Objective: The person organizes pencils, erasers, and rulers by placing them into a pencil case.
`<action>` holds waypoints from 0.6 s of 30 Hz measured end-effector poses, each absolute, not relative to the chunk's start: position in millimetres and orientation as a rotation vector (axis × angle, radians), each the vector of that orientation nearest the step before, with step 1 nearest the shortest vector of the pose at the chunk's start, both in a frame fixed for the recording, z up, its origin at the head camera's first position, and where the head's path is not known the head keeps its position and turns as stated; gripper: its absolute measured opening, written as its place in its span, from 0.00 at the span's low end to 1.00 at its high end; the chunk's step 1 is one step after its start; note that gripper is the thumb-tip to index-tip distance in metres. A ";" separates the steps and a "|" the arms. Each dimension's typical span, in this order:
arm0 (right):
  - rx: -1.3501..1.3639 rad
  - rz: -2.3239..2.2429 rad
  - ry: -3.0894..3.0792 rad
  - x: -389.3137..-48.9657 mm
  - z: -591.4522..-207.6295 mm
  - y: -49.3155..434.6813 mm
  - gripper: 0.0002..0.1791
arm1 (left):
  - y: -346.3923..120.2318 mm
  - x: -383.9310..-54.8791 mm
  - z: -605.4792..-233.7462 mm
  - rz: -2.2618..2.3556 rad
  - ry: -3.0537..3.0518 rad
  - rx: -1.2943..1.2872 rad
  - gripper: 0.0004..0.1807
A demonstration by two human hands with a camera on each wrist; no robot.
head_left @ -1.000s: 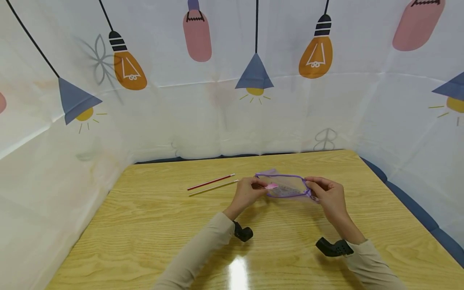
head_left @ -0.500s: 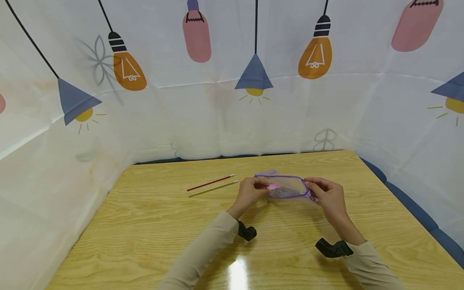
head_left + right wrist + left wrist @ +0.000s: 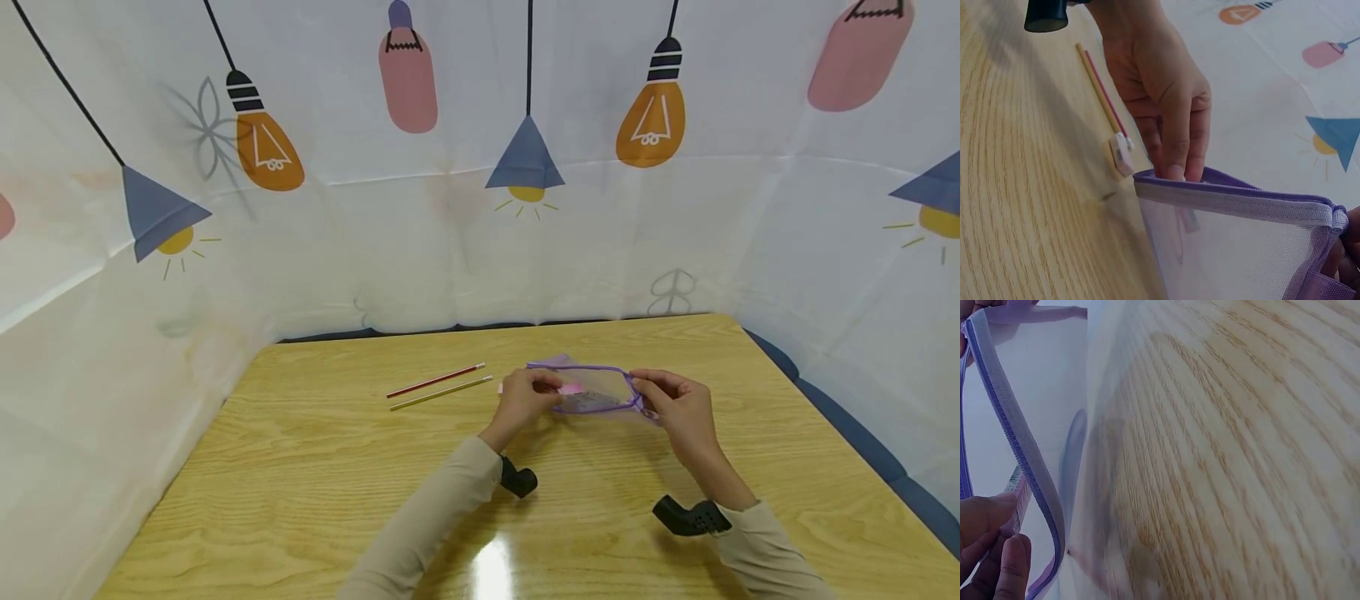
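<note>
Across the upper frame a white cloth (image 3: pixel 450 237), printed with orange bulbs (image 3: pixel 270 152) and blue lamps (image 3: pixel 525 156), is hung behind the table (image 3: pixel 300 475), on which, near the centre, a red pencil (image 3: pixel 436 380) and a gold pencil (image 3: pixel 441 393) are laid near a small pale block (image 3: pixel 1120 154).

Purple-trimmed mesh pouch (image 3: pixel 1241 244), mouth spread wide; pinkish strip (image 3: pixel 1021 491) at opening.

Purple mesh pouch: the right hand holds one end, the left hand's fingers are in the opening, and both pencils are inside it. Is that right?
Not quite: the red pencil and gold pencil lie outside it, on the table, as the head view shows. The rest stands: right hand holding one end of the pouch, left fingers in its opening.
</note>
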State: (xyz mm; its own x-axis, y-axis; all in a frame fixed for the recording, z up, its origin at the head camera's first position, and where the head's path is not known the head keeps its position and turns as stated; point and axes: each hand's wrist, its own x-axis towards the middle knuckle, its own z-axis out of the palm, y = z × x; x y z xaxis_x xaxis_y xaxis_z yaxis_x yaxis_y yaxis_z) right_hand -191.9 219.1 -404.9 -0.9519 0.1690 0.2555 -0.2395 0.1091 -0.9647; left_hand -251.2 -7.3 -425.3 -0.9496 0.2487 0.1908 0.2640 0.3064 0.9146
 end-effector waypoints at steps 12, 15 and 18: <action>0.087 1.918 -2.097 -193.2 -406.2 217.1 0.17 | -1.8 -252.7 -428.0 -1.703 -2.577 -0.534 0.06; 0.104 1.930 -2.075 -193.8 -405.7 216.9 0.17 | -0.1 -253.3 -427.7 -1.684 -2.578 -0.548 0.07; 0.107 1.937 -2.066 -192.7 -405.3 217.9 0.17 | 2.6 -253.2 -426.6 -1.682 -2.590 -0.555 0.07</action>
State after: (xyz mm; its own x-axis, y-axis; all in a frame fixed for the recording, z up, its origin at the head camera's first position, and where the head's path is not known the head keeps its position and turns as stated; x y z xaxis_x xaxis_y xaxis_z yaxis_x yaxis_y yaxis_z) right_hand -192.7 217.9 -405.3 -0.9502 0.1531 0.2714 -0.2609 0.0852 -0.9616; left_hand -253.2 2.6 -426.6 -0.9374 0.2902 0.1926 0.2940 0.3628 0.8843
